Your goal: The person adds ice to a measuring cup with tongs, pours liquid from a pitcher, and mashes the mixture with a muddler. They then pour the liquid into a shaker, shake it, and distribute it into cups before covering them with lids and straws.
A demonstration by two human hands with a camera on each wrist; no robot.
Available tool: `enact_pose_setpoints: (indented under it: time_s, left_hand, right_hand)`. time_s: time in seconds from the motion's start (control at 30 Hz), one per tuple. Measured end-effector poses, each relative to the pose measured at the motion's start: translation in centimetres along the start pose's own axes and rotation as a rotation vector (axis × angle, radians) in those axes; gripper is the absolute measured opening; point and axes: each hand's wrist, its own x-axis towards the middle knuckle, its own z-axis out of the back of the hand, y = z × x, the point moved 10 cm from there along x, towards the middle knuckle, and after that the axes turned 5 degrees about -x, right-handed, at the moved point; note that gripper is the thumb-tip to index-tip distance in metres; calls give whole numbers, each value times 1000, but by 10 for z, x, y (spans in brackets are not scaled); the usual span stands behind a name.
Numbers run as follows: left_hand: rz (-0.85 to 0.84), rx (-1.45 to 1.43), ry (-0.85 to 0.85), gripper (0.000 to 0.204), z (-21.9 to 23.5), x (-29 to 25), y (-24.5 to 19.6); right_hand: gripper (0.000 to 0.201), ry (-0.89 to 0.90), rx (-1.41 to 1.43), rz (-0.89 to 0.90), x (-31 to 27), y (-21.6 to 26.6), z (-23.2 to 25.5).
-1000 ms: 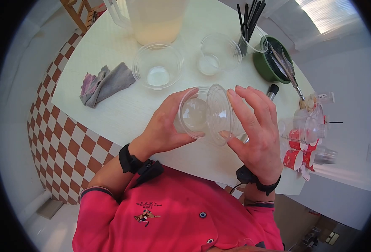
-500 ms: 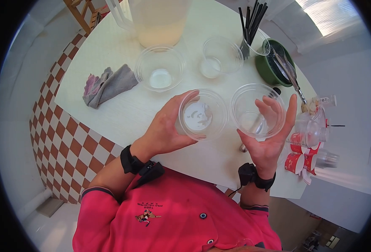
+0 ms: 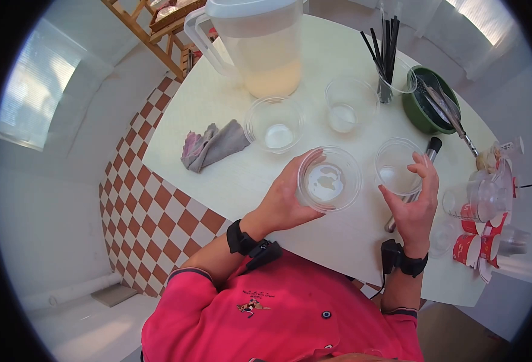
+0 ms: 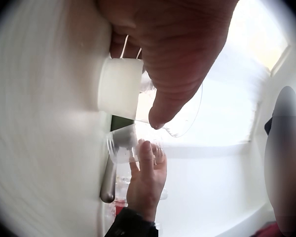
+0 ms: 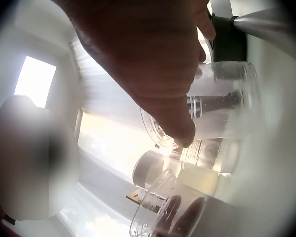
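My left hand (image 3: 285,205) holds a clear plastic cup (image 3: 348,181) by its side, thumb and fingers around the wall below the rim. Pale, irregular patches show at its bottom. To the right, my right hand (image 3: 418,212) holds a second clear plastic cup (image 3: 394,151) between thumb and fingers. Both cups stand mouth up over the table, apart from each other. In the left wrist view the lower wall of the left-hand cup (image 4: 119,91) looks milky, and the right-hand cup (image 4: 122,145) is see-through. Droplets cling near the rim of the left-hand cup (image 5: 153,207) in the right wrist view.
Two more clear cups (image 3: 273,105) (image 3: 351,90) stand behind the hands. Beyond them is a lidded pitcher (image 3: 260,48) of pale liquid. Around these are a grey cloth (image 3: 217,146), black straws (image 3: 386,57) in a cup, a green bowl (image 3: 419,108) of utensils, a metal rod (image 3: 392,224) and red-and-white paper cups (image 3: 466,248).
The right-hand cup was tipped against the mouth of the left-hand cup, then moved right and came upright. Both hands keep their cups. The head view has shifted, showing more of the pitcher.
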Motion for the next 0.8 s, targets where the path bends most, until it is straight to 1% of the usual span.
enact_pose_setpoints:
  time_s: [0.1,0.2,0.23,0.3,0.33,0.4,0.47,0.5,0.57,0.67,0.7,0.8]
  left_hand:
    - [1,72,-14,104,0,-3,-1]
    - [25,252,33,103,4,-11,-13]
    - [0,264,-16,88,12,-17,-19]
    - [60,196,-68,63,38,-35,-17]
    - [0,189,-161,45,58,-42,-23]
    - [-53,271,-323,36,99,-55,-32]
    - [26,225,-488,54,138,-58,-23]
    - [38,269,-472,63,141,-55,-21]
    - [62,348,-456,83,135,-26,-28]
    - [168,237,-299,107,124,-2,9]
    - [192,138,-275,114,116,4,16]
    - [217,61,-282,115,106,15,26]
  right_hand:
    - [57,-6,-46,7,-2,-1,0]
    - [61,-12,-73,9,-6,-6,-4]
    - [63,-27,-68,-4,-8,-7,-4]
    - [69,-40,-51,-28,-8,-6,-2]
    - [72,-50,-44,-44,-9,-7,-2]
    - [77,-50,-25,-47,-10,-8,-3]
    - [78,-51,-20,-57,-11,-8,-3]
    - [78,-49,-21,-49,-11,-7,-4]
    - [78,-56,-15,-54,-12,-8,-5]
    - [77,-62,-13,-52,-12,-9,-4]
    - [76,-66,-14,-52,-12,-9,-4]
    - [74,-74,-22,-49,-11,-10,-3]
